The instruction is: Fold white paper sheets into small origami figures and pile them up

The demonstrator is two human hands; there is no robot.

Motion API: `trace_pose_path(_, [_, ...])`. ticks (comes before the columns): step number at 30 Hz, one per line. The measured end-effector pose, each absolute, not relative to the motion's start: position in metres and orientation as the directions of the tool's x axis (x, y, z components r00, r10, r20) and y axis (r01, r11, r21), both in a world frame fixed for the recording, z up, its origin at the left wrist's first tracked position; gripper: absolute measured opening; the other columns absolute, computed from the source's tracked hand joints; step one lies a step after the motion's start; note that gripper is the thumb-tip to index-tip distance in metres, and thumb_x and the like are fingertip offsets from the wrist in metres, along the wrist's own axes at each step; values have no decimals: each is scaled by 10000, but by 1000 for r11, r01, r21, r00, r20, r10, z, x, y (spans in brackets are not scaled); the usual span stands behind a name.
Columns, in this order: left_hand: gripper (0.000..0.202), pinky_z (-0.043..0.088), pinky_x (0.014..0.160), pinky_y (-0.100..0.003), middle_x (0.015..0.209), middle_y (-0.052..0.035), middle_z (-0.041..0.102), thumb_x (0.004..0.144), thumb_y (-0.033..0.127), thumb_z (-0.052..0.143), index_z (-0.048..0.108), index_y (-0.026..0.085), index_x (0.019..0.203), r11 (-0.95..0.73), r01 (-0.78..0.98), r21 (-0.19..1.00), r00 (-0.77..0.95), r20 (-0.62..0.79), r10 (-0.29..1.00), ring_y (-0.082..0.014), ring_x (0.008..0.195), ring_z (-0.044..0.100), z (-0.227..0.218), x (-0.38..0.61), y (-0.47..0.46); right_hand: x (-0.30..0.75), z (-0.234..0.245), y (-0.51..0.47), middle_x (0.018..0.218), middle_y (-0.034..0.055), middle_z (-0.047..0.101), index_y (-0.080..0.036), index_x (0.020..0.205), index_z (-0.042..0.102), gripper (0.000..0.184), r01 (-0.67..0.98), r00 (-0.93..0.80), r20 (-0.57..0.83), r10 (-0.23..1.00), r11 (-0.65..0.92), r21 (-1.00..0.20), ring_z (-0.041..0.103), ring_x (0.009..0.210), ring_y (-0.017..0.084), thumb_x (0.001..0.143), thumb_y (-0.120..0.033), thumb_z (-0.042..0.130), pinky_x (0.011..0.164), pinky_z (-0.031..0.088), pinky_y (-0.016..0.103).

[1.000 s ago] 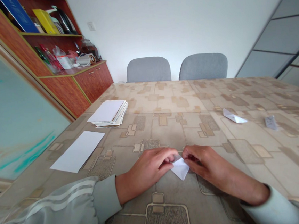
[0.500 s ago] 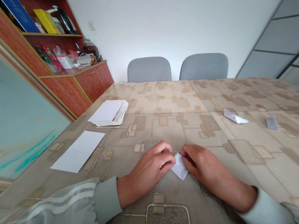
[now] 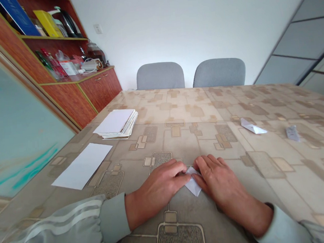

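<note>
A small piece of folded white paper [image 3: 193, 188] lies on the patterned table between my hands, its pointed end toward me. My left hand [image 3: 164, 183] grips its left side, with the thumb pressed on top near the middle. From the other side my right hand [image 3: 221, 182] holds the right edge, its thumb also on the paper and its fingers curled over the far part. The far edge is partly hidden under the fingers.
A single white sheet [image 3: 82, 166] lies at the left, with a stack of paper [image 3: 116, 124] behind it. To the right are a folded white paper piece [image 3: 253, 126] and a small greyish piece [image 3: 293, 134]. Two grey chairs [image 3: 160, 76] stand beyond the table [image 3: 182, 225].
My right hand has turned flatter, its fingers reaching farther forward, and its thumb now lies on the paper. The left thumb has come over the paper too. The view has shifted slightly.
</note>
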State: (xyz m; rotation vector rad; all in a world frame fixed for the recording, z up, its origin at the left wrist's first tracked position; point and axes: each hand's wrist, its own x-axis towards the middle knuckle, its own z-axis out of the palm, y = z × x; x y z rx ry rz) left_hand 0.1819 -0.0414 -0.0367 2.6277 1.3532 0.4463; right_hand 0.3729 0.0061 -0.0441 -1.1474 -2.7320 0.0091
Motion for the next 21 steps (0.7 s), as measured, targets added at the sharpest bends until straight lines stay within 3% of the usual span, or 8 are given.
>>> trace_pose_path(3, [240,433,787,-334,999,-64,629,1016,190,385,607,138,1093,-688,725,14,676,170,717,-209,884,535,-33,180,-47,374,-45,5,815,48,629,-192,853,521,90,708,-699,186,691,705,40,593,796,263,887,-212,602,691,363,374])
trace_pose_path(5, [253,419,798,-357,1031,-75,638,1016,173,373,578,131,1158,-710,701,-62,710,148,688,-218,897,537,-31,177,-50,377,-45,6,801,43,618,-191,855,519,75,705,-704,200,681,705,81,588,783,263,884,-187,588,686,340,373])
trace_pose_path(12, [300,373,917,-383,1139,-91,625,1027,159,332,512,133,1265,-713,698,-65,714,135,687,-221,1020,535,-28,172,-52,381,-32,6,798,38,640,-186,850,569,109,690,-718,215,662,718,93,586,767,247,830,-103,635,679,335,365])
trace_pose_path(18, [235,389,907,-398,1074,-81,629,1015,180,373,588,141,1099,-697,715,-52,697,121,707,-229,967,542,-29,174,-54,376,-24,-4,809,-6,678,-203,829,616,206,476,-867,171,469,879,5,594,757,185,826,2,597,715,396,330])
trace_pose_path(21, [275,387,919,-406,1157,-97,619,1024,181,342,565,140,1181,-687,725,-61,687,138,713,-239,1017,540,-30,173,-55,377,-28,-11,814,14,689,-200,861,632,224,488,-859,191,474,872,31,604,757,200,805,10,577,741,416,353])
